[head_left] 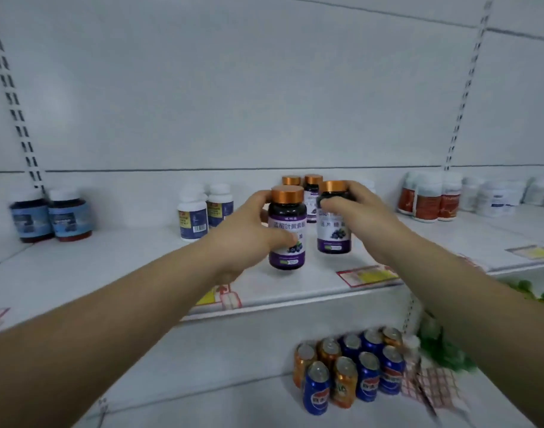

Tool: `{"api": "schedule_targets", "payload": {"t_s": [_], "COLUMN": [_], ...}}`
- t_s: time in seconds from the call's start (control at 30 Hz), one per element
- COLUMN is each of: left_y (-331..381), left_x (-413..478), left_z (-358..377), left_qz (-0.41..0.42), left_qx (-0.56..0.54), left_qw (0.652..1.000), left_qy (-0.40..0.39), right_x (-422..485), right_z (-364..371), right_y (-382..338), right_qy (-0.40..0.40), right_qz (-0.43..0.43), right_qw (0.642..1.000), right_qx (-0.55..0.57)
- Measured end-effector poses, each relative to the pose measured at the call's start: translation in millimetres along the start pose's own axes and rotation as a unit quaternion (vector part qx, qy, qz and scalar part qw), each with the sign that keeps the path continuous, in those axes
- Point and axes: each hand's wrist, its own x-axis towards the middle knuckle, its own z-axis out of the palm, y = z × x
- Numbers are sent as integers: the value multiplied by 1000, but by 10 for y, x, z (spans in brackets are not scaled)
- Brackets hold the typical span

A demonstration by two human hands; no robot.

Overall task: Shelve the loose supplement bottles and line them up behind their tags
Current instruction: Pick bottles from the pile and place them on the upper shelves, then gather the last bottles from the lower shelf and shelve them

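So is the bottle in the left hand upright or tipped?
Upright: the purple-label bottle has its copper cap on top, label level, gripped by the left hand.

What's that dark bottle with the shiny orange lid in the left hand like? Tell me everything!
The bottle is dark, glossy and round, likely plastic, with a coppery screw cap and a purple-and-white label showing blueberries. It is upright over the white shelf, near its front; whether it rests there is unclear. The left hand grips its side, thumb across the label. A twin bottle is just right, apart from it.
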Motion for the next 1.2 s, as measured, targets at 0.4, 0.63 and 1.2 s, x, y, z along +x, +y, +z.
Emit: {"api": "schedule_targets", "payload": {"t_s": [0.4,0.63,1.2], "left_y": [-98,-138,253], "left_x": [786,1060,296], "left_z": [653,676,122], "left_qz": [-53,-70,-183], "left_qx": [160,227,415], "left_qw": [975,956,890], "left_qy": [147,171,48], "right_x": [964,1142,736], "right_z": [-432,-360,-221], "right_y": [379,407,-221], "right_qy": [-194,-191,-154], "right_qz": [-48,-97,-181], "right_qw": [966,957,894], "right_qx": [-165,-196,-379]}}
